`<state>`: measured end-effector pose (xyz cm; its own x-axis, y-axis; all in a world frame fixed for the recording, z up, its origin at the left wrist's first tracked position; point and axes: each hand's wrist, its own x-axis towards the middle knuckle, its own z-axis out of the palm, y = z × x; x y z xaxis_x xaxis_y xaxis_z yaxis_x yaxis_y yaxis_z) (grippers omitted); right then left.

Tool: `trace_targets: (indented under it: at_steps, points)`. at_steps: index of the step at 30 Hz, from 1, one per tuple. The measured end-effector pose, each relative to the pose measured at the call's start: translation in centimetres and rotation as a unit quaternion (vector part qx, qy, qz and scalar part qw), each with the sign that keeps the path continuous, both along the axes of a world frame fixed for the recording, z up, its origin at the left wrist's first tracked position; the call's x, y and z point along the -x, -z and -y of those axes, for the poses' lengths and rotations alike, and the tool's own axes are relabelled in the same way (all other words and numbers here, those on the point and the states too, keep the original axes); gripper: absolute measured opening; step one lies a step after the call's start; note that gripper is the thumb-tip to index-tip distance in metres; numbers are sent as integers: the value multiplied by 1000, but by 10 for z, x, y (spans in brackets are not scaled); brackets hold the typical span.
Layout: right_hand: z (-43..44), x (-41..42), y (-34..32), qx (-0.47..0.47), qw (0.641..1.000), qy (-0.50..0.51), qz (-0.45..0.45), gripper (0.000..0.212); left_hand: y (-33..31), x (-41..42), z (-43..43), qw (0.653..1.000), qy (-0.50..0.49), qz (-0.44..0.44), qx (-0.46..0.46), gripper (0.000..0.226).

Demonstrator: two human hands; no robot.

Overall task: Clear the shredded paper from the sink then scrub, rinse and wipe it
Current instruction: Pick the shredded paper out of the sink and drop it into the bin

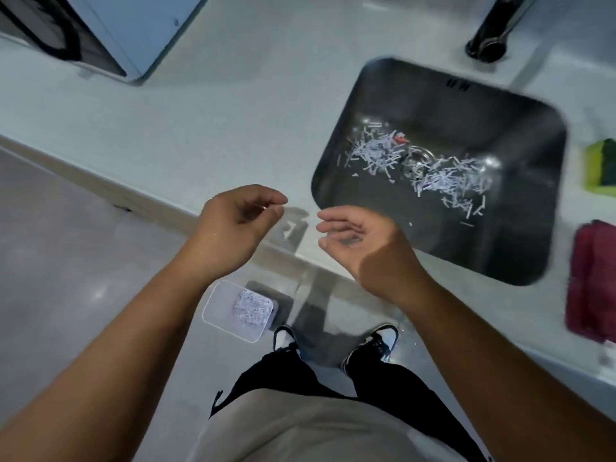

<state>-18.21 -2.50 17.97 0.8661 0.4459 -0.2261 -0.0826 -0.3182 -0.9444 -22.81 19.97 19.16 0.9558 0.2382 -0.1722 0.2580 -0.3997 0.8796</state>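
Head view cropped the sponge, blurred the shredded paper; right hand hung slack-fingered, left hand curled, pinch indiscernible.

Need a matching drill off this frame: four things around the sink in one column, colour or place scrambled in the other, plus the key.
Things:
1. sponge
2. cloth
3. tap
4. bin

Descriptions:
A. on the floor, with shredded paper inside
B. dark red
C. yellow and green
D. black

Pairs: 1-C, 2-B, 3-D, 4-A
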Motion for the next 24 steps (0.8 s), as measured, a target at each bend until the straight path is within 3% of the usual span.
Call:
trace_targets:
  at_steps: [11, 17, 24]
  points:
    - [161, -73, 10, 62, 977, 199, -39, 23, 7, -118, 138, 986, 151, 14, -69, 11]
    - [191, -109, 61, 134, 965, 207, -88, 32, 51, -154, 175, 978, 177, -26, -105, 9]
    - [187, -144, 120, 216, 947, 193, -137, 41, 112, -193, 201, 960, 210, -70, -170, 22]
